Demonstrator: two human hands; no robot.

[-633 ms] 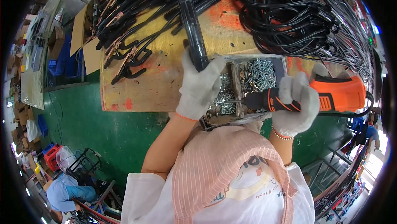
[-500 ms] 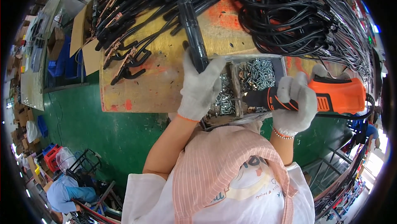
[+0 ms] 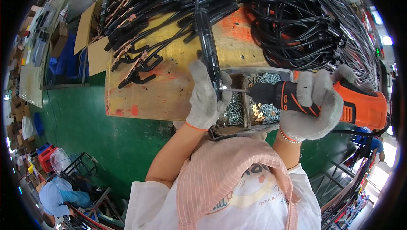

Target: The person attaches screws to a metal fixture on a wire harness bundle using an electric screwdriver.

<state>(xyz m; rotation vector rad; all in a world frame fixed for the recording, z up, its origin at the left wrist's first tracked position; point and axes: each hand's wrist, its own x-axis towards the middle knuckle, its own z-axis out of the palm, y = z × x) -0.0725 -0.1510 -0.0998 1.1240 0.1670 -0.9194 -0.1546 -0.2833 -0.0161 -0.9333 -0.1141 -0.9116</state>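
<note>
My left hand (image 3: pixel 202 98), in a grey-white work glove, is closed round the lower end of a black electrode holder (image 3: pixel 208 39). Its handle tilts up and away, with a cable leaving the far end; the glove hides the near end. My right hand (image 3: pixel 316 107), gloved too, grips an orange and black electric screwdriver (image 3: pixel 360 107) lying sideways. The thin bit points left, its tip at the side of the holder beside my left fingers. Beneath the tool, a divided box (image 3: pixel 280 71) contains small silver screws (image 3: pixel 234 110) and copper-coloured pieces (image 3: pixel 263 113).
More electrode holders (image 3: pixel 140 62) with copper jaws lie at the left of the worn yellow table (image 3: pixel 161 98). A heap of coiled black cables (image 3: pixel 292 30) covers the far right. An open cardboard box (image 3: pixel 98 56) stands past the left edge. Another person (image 3: pixel 63 196) is at lower left.
The screwdriver has turned and its bit has come up from over the screw box to the holder's side. My left fingers have shifted round the holder's near end.
</note>
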